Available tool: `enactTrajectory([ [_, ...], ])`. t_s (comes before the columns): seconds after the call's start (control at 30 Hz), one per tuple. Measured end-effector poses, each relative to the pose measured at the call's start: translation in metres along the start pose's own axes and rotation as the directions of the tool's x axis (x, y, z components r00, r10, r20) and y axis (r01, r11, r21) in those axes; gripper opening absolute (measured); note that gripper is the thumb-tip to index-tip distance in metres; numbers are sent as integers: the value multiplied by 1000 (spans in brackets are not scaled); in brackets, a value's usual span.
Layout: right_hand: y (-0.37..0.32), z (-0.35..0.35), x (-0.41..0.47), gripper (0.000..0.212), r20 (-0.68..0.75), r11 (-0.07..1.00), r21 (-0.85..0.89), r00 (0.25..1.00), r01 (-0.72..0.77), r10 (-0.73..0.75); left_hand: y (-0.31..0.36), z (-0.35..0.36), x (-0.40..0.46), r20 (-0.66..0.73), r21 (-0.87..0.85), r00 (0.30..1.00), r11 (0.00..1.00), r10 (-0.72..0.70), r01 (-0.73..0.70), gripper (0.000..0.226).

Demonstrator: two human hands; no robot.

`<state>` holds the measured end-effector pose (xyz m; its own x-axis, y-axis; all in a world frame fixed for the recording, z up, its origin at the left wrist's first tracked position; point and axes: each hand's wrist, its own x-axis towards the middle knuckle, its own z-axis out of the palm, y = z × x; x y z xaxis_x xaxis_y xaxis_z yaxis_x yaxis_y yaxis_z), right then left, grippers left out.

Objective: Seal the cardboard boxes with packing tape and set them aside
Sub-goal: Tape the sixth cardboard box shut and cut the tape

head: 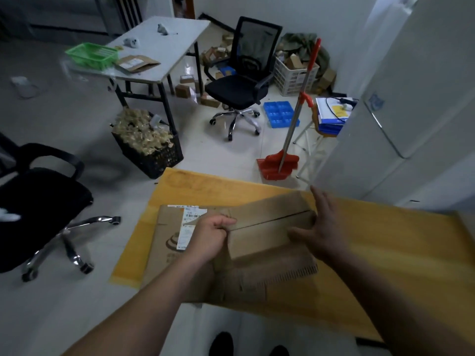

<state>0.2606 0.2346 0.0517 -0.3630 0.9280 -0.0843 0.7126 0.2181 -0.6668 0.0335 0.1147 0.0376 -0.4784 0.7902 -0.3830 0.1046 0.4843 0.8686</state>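
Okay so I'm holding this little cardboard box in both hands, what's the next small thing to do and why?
Probably press the two top flaps flat and hold them shut. The small box shows a dark open seam with no tape visible on it; your left hand grips one end, your right hand steadies the other. No tape roll is in view.

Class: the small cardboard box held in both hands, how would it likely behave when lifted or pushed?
The small cardboard box probably feels light: the left hand and right hand hold it by its ends. Its flat faces suggest it slides rather than rolls. The untaped flap seam could spring open.
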Motion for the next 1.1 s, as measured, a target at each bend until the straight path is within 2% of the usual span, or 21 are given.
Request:
enactTrajectory([
  [0.07,8,11,4,98,170,928,314,974,-200,152,-4,4,-1,-12,-115,1000,993,-11,10,30],
  [0.13,21,20,2,89,220,846,432,946,-313,239,-3,16,-1,-14,-96,998,994,54,-55,23],
  [0.17,28,24,-2,86,222,826,454,940,-333,257,-3,23,1,-17,-48,996,995,91,-92,32],
  [0.23,37,30,-13,79,215,821,451,936,-349,279,2,39,7,-24,75,990,988,137,-135,50],
  [0.33,46,33,-21,60,187,845,414,940,-338,284,14,56,14,-87,179,983,973,160,-142,52],
  [0.43,51,39,-18,41,95,807,410,900,-424,425,17,63,25,-115,158,983,980,143,-124,46],
  [0.5,51,41,-14,42,-9,773,396,840,-496,543,23,68,30,-97,114,988,988,117,-105,41],
  [0.57,56,33,-14,41,-138,787,364,807,-498,574,36,80,29,-83,87,986,986,146,-139,36],
  [0.67,70,-3,-16,37,-232,806,358,791,-472,566,63,115,17,-64,106,957,956,282,-274,29],
  [0.77,99,-63,-27,32,-339,833,329,767,-445,544,87,168,2,-40,139,909,903,414,-405,32],
  [0.93,175,-178,-69,29,-497,859,269,701,-435,511,130,291,-40,49,79,881,878,470,-473,26],
  [1.1,259,-278,-137,25,-544,793,296,588,-532,598,164,423,-94,186,47,851,860,492,-508,21],
])
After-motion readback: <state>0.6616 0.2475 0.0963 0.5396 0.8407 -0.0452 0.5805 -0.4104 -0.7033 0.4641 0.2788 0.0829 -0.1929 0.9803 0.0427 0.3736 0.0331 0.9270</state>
